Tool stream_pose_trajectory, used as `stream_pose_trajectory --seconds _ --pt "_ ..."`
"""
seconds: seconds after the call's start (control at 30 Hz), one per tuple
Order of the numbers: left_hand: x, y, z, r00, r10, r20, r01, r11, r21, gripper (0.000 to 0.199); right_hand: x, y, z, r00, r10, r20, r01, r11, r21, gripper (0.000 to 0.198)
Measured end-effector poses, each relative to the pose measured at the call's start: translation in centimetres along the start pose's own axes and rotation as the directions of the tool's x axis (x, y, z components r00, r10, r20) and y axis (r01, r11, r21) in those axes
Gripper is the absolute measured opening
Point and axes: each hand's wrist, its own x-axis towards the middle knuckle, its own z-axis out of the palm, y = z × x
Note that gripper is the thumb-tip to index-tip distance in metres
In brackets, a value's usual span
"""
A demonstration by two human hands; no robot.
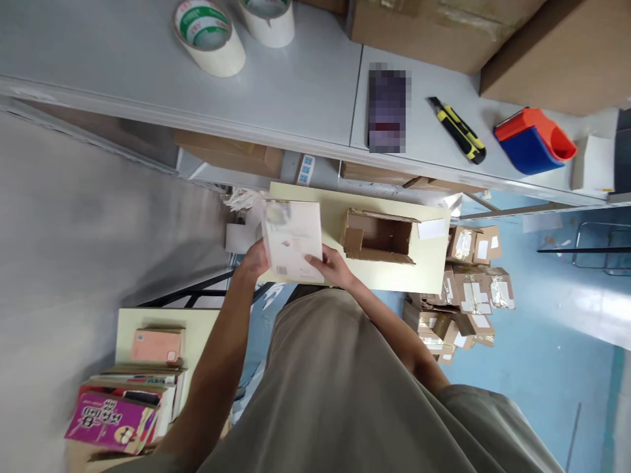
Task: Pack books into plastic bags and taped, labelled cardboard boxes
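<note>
A pale book (292, 230) with a barcode near its lower left corner is held over the left end of a cream tabletop (389, 281). My left hand (256, 258) grips its left edge, the fingers partly hidden behind it. On the right edge my right hand (333, 266) is closed, with the thumb lying across the cover. An opened cardboard box (384, 238) sits to the right of the book, its inside facing up. Beside that box lies a white paper slip (432, 228).
A grey shelf (305, 85) carries tape rolls (217, 59), a phone (387, 108), a yellow-black utility knife (458, 130) and a red-blue tape dispenser (535, 141). Taped cartons (468, 289) are piled on the right floor. Stacked books (111, 420) stand at lower left.
</note>
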Motion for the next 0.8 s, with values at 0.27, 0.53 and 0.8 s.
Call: stream_pose_trajectory --seconds 0.27,0.53,0.8 --pt "-5.3 7.9 7.4 0.948 -0.038 0.317 0.079 0.990 -0.115 0.067 -8.3 -2.1 -9.4 0.986 -0.018 -0.168 0.065 0.957 0.283 0.060" --pt "-6.8 16.5 17.0 0.880 0.286 0.379 -0.351 0.930 0.113 0.052 -9.5 -1.4 -18.6 0.937 -0.143 -0.319 0.176 0.981 0.078 0.059" --pt "-4.0 17.4 23.5 0.803 0.282 0.526 -0.495 0.806 0.324 0.036 -9.4 4.7 -25.5 0.923 -0.016 -0.384 -0.095 0.959 -0.268 0.044"
